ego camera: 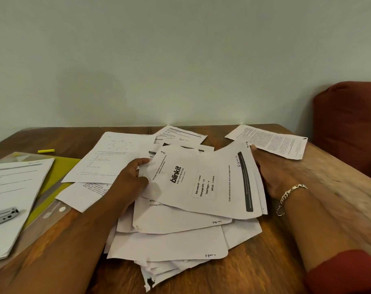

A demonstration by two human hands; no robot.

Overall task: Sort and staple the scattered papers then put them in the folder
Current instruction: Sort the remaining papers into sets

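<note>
You have a thin sheaf of papers (203, 183), the blinkit sheet on top, raised over the scattered pile (172, 240) in the middle of the tabletop (275, 251). Your left hand (129, 179) pinches its left edge; your right hand (271, 175) grips the right edge from behind. To the left lies the yellow folder (57, 168), with a sorted stack (13, 187) and stapler (2, 216) on it.

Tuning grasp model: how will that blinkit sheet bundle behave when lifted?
Probably floppy: the blinkit bundle already bows between the left hand and right hand. Likely light. Its fanned right edges suggest loose sheets that may slip apart.
</note>
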